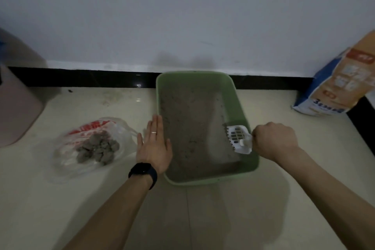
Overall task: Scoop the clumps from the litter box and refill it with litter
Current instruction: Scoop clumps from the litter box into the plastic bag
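Note:
A green litter box [239, 95] stands on the tiled floor against the wall, holding a thin layer of grey litter [188, 119] with a bare strip scraped along its right side. My right hand [274, 140] grips the handle of a white slotted scoop [237, 138], whose toothed edge rests in the litter near the right wall. My left hand [154, 146] lies flat with straight fingers against the box's left rim. To the left, a clear plastic bag [69, 156] with red print lies open, with several grey clumps [97, 148] in it.
A blue and orange litter bag [341, 85] leans at the far right by the black skirting. A pinkish bin [16, 107] stands at the far left. Pale floor tiles stretch toward me in front of the box.

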The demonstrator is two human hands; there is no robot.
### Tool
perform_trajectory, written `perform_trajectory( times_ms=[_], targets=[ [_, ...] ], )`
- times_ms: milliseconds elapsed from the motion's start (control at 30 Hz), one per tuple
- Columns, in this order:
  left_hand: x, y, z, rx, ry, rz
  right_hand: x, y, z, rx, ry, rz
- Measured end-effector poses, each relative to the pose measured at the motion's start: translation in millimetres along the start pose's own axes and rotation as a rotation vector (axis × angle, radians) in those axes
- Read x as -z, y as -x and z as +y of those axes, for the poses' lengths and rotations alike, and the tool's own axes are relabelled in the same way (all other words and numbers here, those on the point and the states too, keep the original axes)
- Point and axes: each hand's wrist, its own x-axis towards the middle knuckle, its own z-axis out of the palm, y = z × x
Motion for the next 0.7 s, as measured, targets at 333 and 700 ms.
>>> perform_trajectory(
  times_ms=[333,700],
  targets=[
    [-3,-1,2,0.01,-0.023,0.03,-21,-39,31,0.042,-0.292,-0.323],
    [-2,-1,2,-0.009,-0.046,0.041,-76,-32,-96,0.154,-0.973,-0.302]
  ],
)
